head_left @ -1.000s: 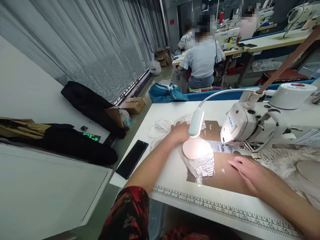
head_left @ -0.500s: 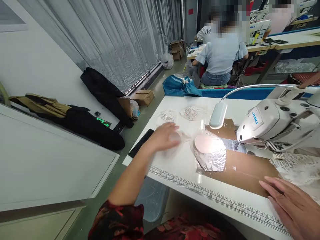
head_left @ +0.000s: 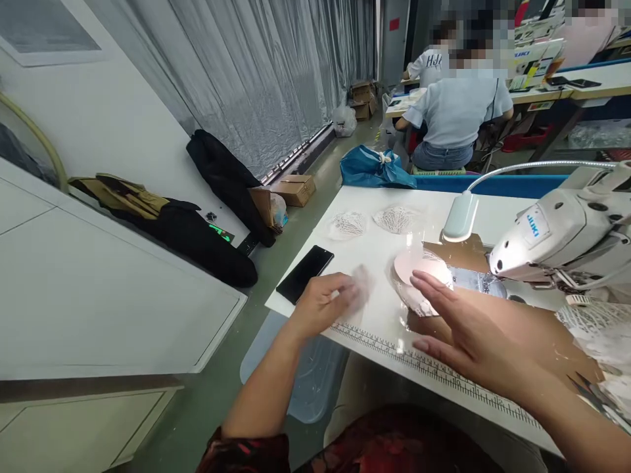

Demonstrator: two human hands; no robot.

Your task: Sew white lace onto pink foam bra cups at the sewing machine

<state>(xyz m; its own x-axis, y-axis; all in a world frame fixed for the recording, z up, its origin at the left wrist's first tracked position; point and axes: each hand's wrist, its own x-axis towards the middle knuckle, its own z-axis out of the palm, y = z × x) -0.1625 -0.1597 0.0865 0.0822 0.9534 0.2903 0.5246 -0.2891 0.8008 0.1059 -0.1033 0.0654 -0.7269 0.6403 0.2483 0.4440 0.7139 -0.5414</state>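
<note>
My left hand [head_left: 325, 305] is closed, pinching a sheer lace piece [head_left: 362, 284] that is smeared by motion above the table's front left. My right hand [head_left: 470, 332] is open, fingers stretched, over the brown board and close to a pale pink bra cup [head_left: 410, 261] with white lace around its lower side. Its fingertips overlap the cup in view; whether they touch it I cannot tell. Farther back on the table lie two flat lace pieces, one on the left [head_left: 348, 225] and one on the right [head_left: 396, 219].
A white sewing machine [head_left: 552, 230] and lamp [head_left: 460, 217] stand at the right. A black phone [head_left: 306, 272] lies by the left edge. More lace [head_left: 594, 328] and scissors [head_left: 599, 397] are at far right. A ruler strip [head_left: 409, 358] runs along the front edge. Co-workers sit beyond.
My left hand has drawn back toward the front edge with a lace piece, uncovering the phone. My right hand has moved left from the table's right end to the cup. The view has shifted.
</note>
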